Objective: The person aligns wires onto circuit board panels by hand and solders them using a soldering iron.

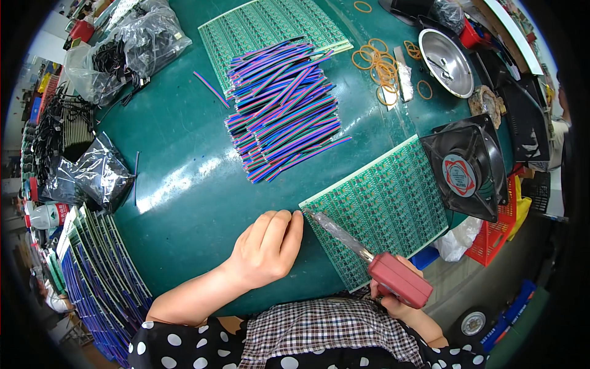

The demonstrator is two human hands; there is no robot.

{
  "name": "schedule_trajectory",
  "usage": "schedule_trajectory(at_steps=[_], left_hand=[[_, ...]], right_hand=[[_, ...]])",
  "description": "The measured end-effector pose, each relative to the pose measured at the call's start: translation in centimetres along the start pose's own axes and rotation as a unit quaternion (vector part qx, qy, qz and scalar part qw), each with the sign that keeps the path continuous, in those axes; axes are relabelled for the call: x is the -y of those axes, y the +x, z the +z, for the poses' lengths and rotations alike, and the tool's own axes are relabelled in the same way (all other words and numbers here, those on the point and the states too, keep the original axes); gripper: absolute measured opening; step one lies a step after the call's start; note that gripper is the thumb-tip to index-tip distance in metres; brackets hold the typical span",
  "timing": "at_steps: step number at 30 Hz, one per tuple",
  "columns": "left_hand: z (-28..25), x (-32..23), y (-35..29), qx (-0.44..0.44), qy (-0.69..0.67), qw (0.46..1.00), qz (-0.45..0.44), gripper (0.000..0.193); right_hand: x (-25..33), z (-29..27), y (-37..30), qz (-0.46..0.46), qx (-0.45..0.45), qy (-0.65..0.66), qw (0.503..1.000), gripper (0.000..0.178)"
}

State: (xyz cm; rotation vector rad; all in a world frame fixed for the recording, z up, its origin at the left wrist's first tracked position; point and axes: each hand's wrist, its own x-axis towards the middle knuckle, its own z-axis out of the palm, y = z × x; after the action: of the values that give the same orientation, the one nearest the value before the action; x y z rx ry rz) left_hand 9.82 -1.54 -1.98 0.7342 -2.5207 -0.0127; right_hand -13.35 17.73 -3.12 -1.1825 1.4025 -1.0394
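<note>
My right hand (393, 298) grips a soldering gun (401, 280) with a dark red body. Its long, grey-wrapped barrel points up and left, and the tip is at the upper left corner of a green circuit board panel (384, 206). Rows of small parts cover this panel, which lies at an angle. My left hand (264, 246) is closed in a pinch beside that same corner, close to the tip; whatever its fingertips hold is too hidden to make out. Beyond it lies a big pile of short multicoloured ribbon wires (283, 117).
Another green panel (270, 24) lies under the pile's far end. A black fan (464, 166) stands right of the panel. Rubber bands (384, 71) and a metal bowl (447, 63) are at the far right. Wired boards (101, 270) are stacked at left, near black bags (92, 172).
</note>
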Motion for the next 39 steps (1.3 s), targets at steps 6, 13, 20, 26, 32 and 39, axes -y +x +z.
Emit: schedule_trajectory(at_steps=[6, 13, 20, 26, 32, 39], left_hand=[[0.0, 0.0, -0.1, 0.002, 0.001, 1.000, -0.004, 0.032], [0.0, -0.2, 0.1, 0.001, 0.027, 1.000, 0.003, 0.029], [0.0, -0.2, 0.1, 0.001, 0.033, 0.999, 0.010, 0.029], [0.2, -0.4, 0.0, -0.003, 0.041, 0.999, 0.009, 0.028], [0.0, -0.5, 0.1, -0.002, 0.045, 0.999, 0.008, 0.028], [-0.1, -0.7, 0.0, 0.022, 0.059, 0.998, 0.012, 0.029]], right_hand=[[0.5, 0.7, 0.3, 0.035, -0.035, -0.002, 0.999, 0.079], [0.8, 0.5, 0.4, 0.052, -0.041, -0.008, 0.998, 0.082], [1.4, 0.6, 0.2, 0.037, -0.060, -0.019, 0.997, 0.079], [0.6, 0.7, -0.1, 0.022, -0.083, -0.020, 0.996, 0.076], [0.8, 1.3, 0.1, 0.001, -0.103, -0.027, 0.994, 0.072], [1.0, 0.5, 0.0, 0.014, -0.055, -0.037, 0.998, 0.076]])
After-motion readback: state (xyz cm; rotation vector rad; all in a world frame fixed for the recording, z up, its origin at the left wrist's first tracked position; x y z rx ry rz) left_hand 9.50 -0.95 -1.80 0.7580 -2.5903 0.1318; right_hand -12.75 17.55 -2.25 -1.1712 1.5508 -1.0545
